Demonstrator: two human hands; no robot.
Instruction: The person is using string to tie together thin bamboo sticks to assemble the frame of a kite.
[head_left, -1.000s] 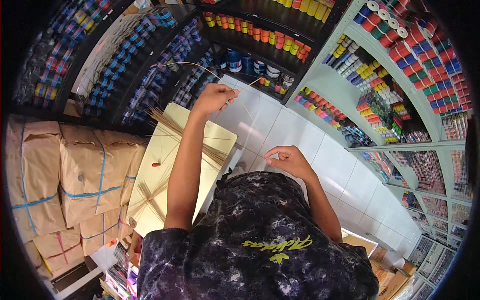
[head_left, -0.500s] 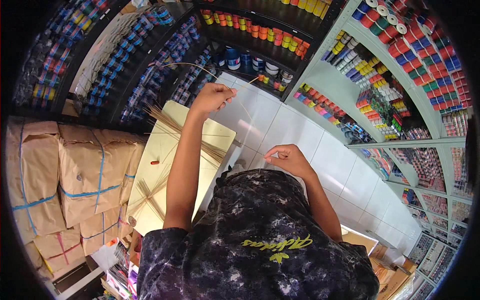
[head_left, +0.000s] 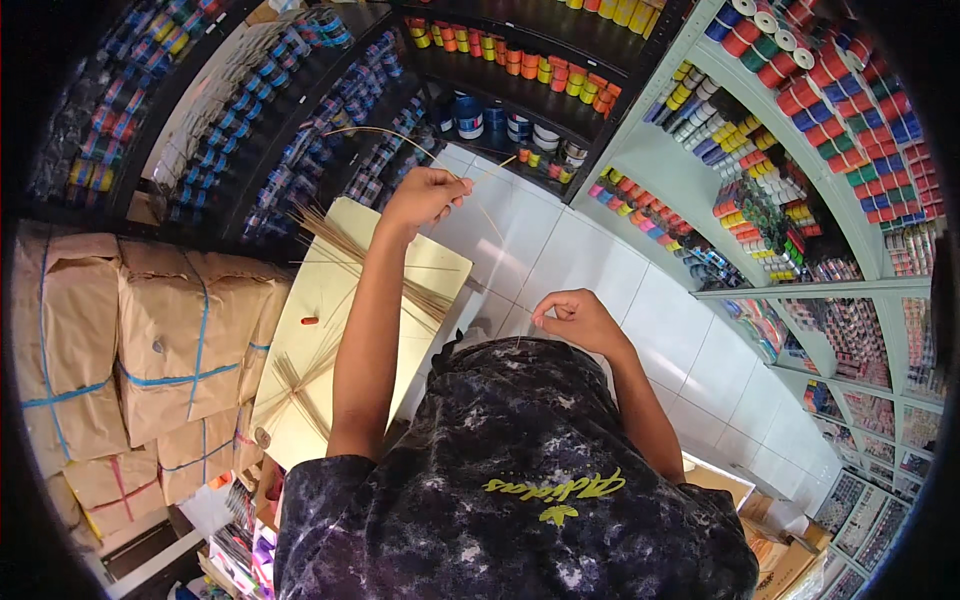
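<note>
My left hand (head_left: 428, 200) is raised beyond the pale yellow tabletop (head_left: 438, 262), thumb and fingers closed on thin tan strips (head_left: 385, 131). These cross at the fingertips: one arcs to the left, another points up to the right, and a thin end hangs down over the floor. Closer to my body, my right hand (head_left: 582, 322) has thumb and forefinger pinched together. Whether a fine strand runs between those fingertips is too small to tell. Under my left forearm, bundles of thin tan sticks (head_left: 428, 302) lie crossed on the tabletop, beside a small red cylinder (head_left: 309, 321).
Brown paper parcels (head_left: 180, 330) tied with blue cord are stacked at the left. Dark shelves (head_left: 540, 100) with coloured spools and tins stand ahead. Pale green shelving (head_left: 640, 165) full of spools curves along the right. White tiles (head_left: 580, 250) cover the floor between.
My right hand has shifted very slightly to the right, still pinched. My left hand keeps its hold on the strips, almost unmoved.
</note>
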